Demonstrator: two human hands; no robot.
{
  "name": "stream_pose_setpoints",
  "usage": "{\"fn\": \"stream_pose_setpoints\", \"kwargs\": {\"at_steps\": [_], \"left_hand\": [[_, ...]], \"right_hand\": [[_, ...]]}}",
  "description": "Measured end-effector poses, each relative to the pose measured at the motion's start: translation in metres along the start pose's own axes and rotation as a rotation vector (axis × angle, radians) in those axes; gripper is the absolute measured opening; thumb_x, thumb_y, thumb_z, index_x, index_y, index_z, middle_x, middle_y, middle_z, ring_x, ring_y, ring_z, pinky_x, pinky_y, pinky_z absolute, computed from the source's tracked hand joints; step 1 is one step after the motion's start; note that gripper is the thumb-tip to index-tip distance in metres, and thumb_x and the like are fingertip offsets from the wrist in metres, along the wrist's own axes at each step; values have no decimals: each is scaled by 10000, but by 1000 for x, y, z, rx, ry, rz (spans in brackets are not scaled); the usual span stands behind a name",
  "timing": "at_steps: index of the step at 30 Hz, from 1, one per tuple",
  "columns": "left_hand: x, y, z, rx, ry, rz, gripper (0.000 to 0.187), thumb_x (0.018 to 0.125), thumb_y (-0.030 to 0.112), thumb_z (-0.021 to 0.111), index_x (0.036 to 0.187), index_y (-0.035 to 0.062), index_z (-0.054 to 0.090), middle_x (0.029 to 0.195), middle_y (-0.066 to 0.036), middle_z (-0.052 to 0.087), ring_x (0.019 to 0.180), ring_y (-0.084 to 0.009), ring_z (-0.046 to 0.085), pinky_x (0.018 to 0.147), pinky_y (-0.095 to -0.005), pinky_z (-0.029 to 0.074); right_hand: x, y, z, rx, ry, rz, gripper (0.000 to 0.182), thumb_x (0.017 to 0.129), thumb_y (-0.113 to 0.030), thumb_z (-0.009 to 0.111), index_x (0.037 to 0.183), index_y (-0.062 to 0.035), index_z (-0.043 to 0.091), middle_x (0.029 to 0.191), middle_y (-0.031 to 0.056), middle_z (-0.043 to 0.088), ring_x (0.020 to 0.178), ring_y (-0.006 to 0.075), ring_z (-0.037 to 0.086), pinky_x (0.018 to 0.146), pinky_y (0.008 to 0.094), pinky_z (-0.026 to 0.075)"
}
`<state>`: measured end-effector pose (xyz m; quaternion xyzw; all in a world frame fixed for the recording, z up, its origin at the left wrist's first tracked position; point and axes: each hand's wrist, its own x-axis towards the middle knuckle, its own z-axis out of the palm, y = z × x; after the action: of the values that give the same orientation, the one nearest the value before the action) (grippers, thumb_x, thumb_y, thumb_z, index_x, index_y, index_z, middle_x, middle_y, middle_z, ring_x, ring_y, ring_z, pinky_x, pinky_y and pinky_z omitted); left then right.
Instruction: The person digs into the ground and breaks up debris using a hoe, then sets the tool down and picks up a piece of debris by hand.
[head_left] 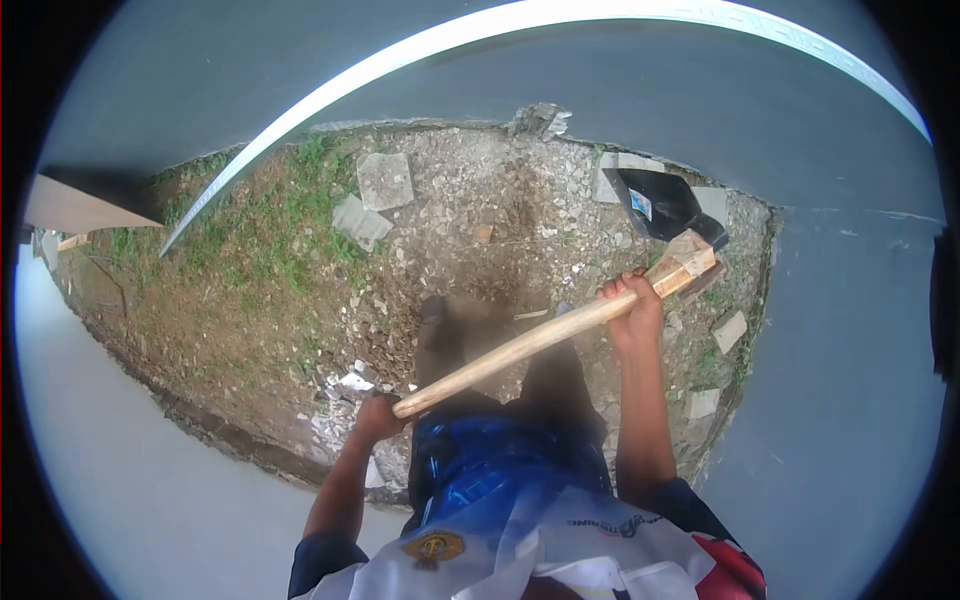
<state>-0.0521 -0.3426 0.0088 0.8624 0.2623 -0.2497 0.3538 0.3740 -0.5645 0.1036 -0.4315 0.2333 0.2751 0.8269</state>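
A hoe with a long pale wooden handle [510,350] lies slantwise across my body. Its wide black blade [665,200], with a small blue-and-white sticker, is at the upper right. My right hand [637,310] is wrapped round the handle close below the blade's wooden joint. At the handle's lower-left butt end, my left hand [379,418] is closed, with most of its fingers turned from view. Beneath the tool are my legs and a patch of loose brown soil [485,275].
Grey walls [620,80] bound the plot. A long white strip [400,60] arches overhead to the left-hand grass [290,200]. Broken slabs [385,180] lie beyond my feet, and more rubble [728,330] is along the right wall. A brown board [85,205] juts in at left.
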Motion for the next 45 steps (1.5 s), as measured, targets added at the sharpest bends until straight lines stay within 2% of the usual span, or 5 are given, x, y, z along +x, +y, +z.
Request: {"fn": "stream_pose_setpoints", "kwargs": {"at_steps": [18,26,28,35,45], "left_hand": [[278,163,244,-684,-19,-67,267,850,275,748,934,30,682,831,-120,698,822,-231,690,729,-348,528],[270,49,393,-474,-283,-483,349,845,325,771,803,0,649,669,-68,663,634,-131,618,590,-353,496],[246,59,383,-609,-299,-569,637,782,505,735,947,-107,666,840,-269,691,878,-338,715,727,-425,544],[106,75,408,-637,-366,-495,498,783,397,804,982,-39,664,842,-175,705,833,-256,707,725,-414,536],[365,38,378,-982,-230,-344,242,882,138,732,1013,-24,608,834,-71,670,695,-119,635,607,-294,525]], "right_hand": [[201,-2,-4,-666,-281,-636,314,869,-55,639,1130,-7,471,759,73,554,574,151,580,534,306,499],[349,292,-193,-1017,73,17,381,842,-112,673,1136,18,469,845,177,630,664,259,653,588,383,549],[313,302,-212,-890,139,271,343,856,-47,646,1141,21,469,772,144,611,514,187,590,412,320,485],[142,252,-216,-872,124,325,272,884,-29,654,1085,19,477,691,54,573,472,111,539,392,266,433],[355,279,-154,-1052,13,-386,280,853,-99,665,1034,43,504,783,160,630,604,205,631,534,329,502]]}}
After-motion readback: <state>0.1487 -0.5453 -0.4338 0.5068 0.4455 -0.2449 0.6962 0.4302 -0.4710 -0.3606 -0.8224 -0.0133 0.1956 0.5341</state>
